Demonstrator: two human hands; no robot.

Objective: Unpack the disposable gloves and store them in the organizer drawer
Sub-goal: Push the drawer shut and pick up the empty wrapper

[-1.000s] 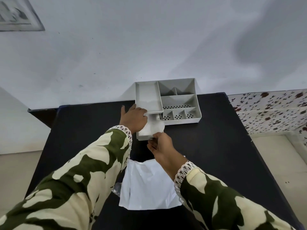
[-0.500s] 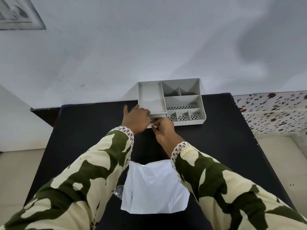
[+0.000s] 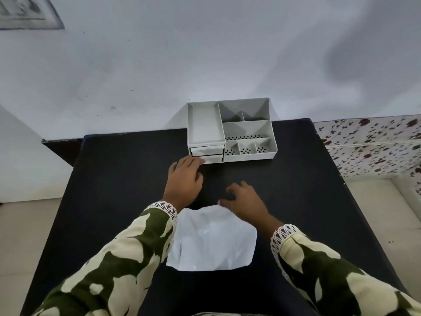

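Left hand: palm down over the black table, fingers loosely spread, holding nothing; fingertips reach the lower left corner of the organizer, and whether they touch the lower drawer cannot be told. Right hand: palm down, fingers spread and slightly curled, empty; its thumb side lies at the far edge of the white bag, contact uncertain. The two hands are apart, with bare table between them. Sleeves: both arms in cream and dark green patterned fabric with white lace cuffs, left cuff, right cuff. White bag: flat, crumpled, thin white sheet or packet lying on the table between the forearms, near the person; contents not discernible. Organizer: pale grey plastic, standing at the far edge of the table against the wall; open long tray on its left top, several smaller compartments on the right, some with perforated floors. Two stacked drawers under the long tray: upper drawer and lower drawer both pushed in or very nearly so, each showing whitish, faintly crinkled material at the front, which may be the gloves, though this cannot be confirmed. Floral-patterned surface: to the right of the table. Framed picture: upper left on the wall, blurred.
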